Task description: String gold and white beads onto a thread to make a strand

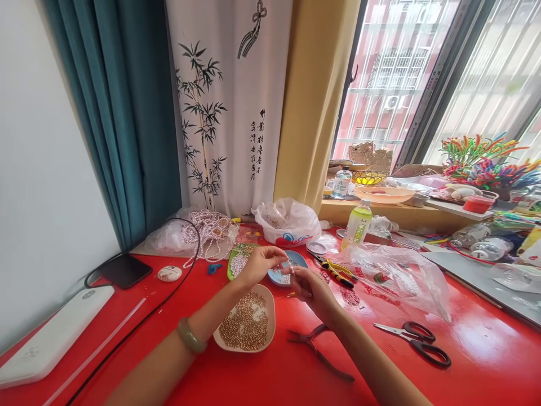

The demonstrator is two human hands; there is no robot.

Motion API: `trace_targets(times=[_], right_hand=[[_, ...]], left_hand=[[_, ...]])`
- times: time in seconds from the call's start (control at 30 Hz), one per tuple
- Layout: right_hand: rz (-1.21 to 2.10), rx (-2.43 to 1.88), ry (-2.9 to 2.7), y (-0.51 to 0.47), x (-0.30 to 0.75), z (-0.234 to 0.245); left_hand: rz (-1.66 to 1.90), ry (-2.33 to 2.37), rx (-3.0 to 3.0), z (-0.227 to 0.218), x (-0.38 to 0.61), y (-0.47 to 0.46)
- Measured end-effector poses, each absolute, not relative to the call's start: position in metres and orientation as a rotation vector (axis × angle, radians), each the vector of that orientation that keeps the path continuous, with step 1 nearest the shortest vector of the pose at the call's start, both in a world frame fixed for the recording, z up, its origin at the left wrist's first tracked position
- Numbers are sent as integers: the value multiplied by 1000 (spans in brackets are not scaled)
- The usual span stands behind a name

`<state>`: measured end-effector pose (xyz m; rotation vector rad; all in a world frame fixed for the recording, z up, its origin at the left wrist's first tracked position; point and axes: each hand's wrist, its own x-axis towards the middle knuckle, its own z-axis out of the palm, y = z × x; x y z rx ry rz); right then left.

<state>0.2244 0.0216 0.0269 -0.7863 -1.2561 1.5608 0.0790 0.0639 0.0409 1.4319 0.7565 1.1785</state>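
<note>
My left hand [262, 265] is raised over the dishes, its thumb and fingertips pinched together; a bangle circles that wrist. Close beside it, my right hand [311, 288] also pinches, with a tiny pale bit showing at the fingertips, too small to name. Below the left hand stands a cream dish [271, 310] of gold beads [245, 327]. Partly behind the hands are a blue dish [301, 260] with small pale pieces and a green dish [232, 266] with pale beads. Dark-handled pliers [316, 347] lie nearest under my right forearm.
Scissors [416, 339] and yellow-black pliers [338, 273] lie at the right, near a clear plastic bag [401, 276] and a drink bottle [358, 225]. Pink bead strings [211, 225] and a white bag [287, 223] sit behind. A black cable [169, 307], phone [127, 270] and white power bank [54, 332] are left.
</note>
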Motion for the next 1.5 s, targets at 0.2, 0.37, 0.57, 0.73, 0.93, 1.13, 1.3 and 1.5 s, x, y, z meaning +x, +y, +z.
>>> trace_targets(times=[0.2, 0.37, 0.57, 0.73, 0.93, 1.13, 1.3, 1.5], right_hand=[[1649, -750, -1212, 23, 224, 28], [1668, -742, -1194, 25, 223, 24], [1679, -747, -1163, 23, 222, 26], [1685, -789, -1147, 21, 220, 31], [1668, -801, -1178, 19, 218, 32], [1672, -761, -1178, 22, 219, 26], [1635, -772, -1217, 25, 221, 23], [1618, -777, -1241, 27, 223, 19]], left_hand=[[1221, 773, 1518, 39, 78, 65], [1230, 759, 1562, 39, 79, 64], [1247, 757, 1586, 41, 81, 61], [1243, 770, 1561, 41, 83, 59], [1209, 745, 1554, 41, 81, 58], [1197, 729, 1596, 42, 79, 59], [1174, 723, 1625, 42, 78, 60], [1142, 685, 1641, 41, 76, 62]])
